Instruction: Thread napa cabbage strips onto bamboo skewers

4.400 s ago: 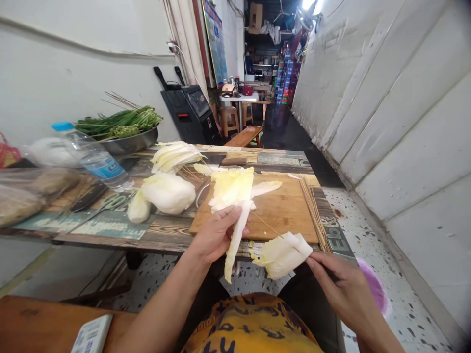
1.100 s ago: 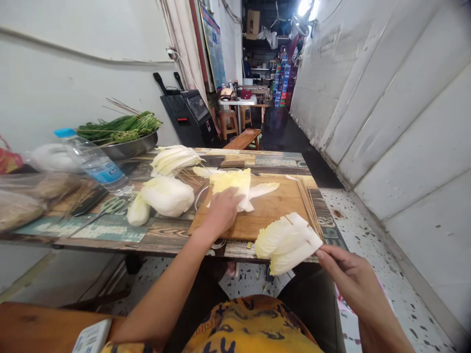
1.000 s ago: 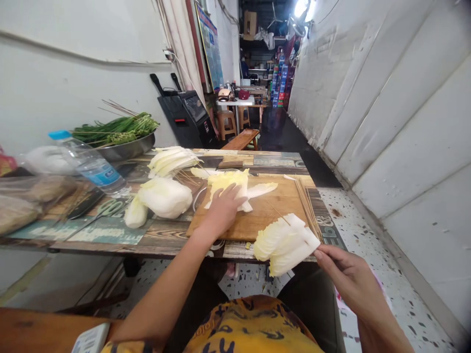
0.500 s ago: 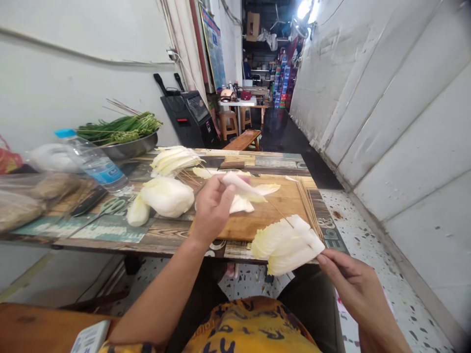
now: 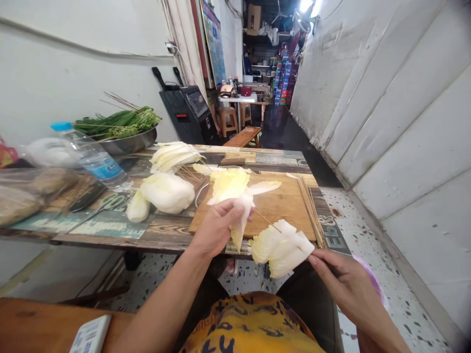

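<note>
My left hand (image 5: 217, 226) pinches a piece of napa cabbage leaf (image 5: 241, 218) above the front of the cutting board (image 5: 272, 206). In my right hand (image 5: 344, 277) is the end of a bamboo skewer (image 5: 265, 218) threaded through pale cabbage leaves (image 5: 283, 249), which hang past the table's front edge. The skewer's bare tip reaches the piece at my left fingers; whether it pierces it I cannot tell. More loose leaves (image 5: 228, 184) lie on the board beyond my left hand. To the left rests a cabbage head (image 5: 167, 192) beside a smaller piece (image 5: 138, 208).
Bare skewers (image 5: 311, 211) lie along the board's right edge. Skewered cabbage (image 5: 174, 157) sits behind the cabbage head. Further left are scissors (image 5: 110, 201), a water bottle (image 5: 93, 159) and a metal bowl (image 5: 130, 142) of skewered greens. A white wall (image 5: 397, 122) stands on the right.
My left hand has come nearer and turned the leaf piece downward, against the skewer's tip. My right hand has shifted slightly left with the skewered leaves. Yellow leaves on the board are now uncovered.
</note>
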Demonstrator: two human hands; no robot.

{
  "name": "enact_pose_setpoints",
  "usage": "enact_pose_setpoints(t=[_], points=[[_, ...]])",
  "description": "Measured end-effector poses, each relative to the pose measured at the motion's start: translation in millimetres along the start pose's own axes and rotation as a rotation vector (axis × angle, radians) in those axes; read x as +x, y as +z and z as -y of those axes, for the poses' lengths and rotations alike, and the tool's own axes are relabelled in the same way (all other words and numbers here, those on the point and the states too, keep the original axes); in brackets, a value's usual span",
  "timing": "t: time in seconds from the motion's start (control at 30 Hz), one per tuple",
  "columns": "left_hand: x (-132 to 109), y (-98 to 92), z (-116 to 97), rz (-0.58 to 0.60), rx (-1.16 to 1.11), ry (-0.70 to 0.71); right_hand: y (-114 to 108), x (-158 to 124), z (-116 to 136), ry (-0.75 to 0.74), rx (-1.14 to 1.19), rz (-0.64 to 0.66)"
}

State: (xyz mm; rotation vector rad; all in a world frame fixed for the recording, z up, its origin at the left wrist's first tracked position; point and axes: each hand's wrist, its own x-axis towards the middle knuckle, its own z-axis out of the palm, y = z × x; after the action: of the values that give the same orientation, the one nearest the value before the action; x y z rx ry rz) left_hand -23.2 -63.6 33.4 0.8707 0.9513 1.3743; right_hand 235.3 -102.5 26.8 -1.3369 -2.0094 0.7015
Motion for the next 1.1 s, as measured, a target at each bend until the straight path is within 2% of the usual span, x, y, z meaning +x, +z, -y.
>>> enact_pose_setpoints(t=[0.17, 0.43, 1.1], points=[[-1.8, 0.0, 5.1, -0.003, -0.103, -0.147, 0.9, 1.3, -1.5, -0.005, 0.005, 0.010], [0.0, -4.0, 7.6, 0.025, -0.220, -0.208, 1.3, 0.4, -3.7, -0.012, -0.014, 0.000], [-1.3, -3.3, 6.7, 0.021, -0.132, -0.162, -2.3, 0.5, -1.3, -0.053, -0.018, 0.012]])
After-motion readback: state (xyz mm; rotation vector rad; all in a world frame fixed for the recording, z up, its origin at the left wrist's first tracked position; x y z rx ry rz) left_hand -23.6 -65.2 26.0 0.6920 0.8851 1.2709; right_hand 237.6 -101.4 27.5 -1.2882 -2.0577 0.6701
